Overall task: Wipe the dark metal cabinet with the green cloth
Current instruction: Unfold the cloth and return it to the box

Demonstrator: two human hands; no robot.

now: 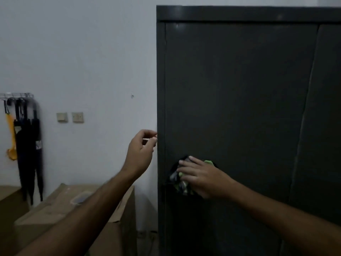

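Nearest the lens, two bare forearms reaching in from the bottom edge, well apart. Right hand (pixel 201 177) laid flat with straight fingers on the cloth (pixel 181 182), pressing it against the left door of the cabinet (pixel 239 89), low on the panel and close to its left edge. Cloth bunched, green showing above and below the fingers, darker folds at the left; held by pressure alone, not clamped. Left hand (pixel 141 151) raised beside the cabinet's left front corner, fingers loosely curled, empty, tips right at the edge; actual contact with the metal not clear. Above the cloth, a wide stretch of door up to the top rail, and a second door to the right across a crooked seam. Left of the cabinet, a cardboard box (pixel 60 209) close by, then a pale wall (pixel 73 52) with two switch plates (pixel 70 117) and umbrellas (pixel 27 148) hanging from a rack (pixel 16 95). Likely trouble from here: with only flat pressure on a bunched rag, easing off mid-stroke could let it slide or drop between cabinet and box. A stroke carried too far left could run off the door edge and catch folds on the corner. Hard pushing on a thin door could flex it or spring the uneven seam. Upper panel probably a stretch from this stance, hence missed patches.
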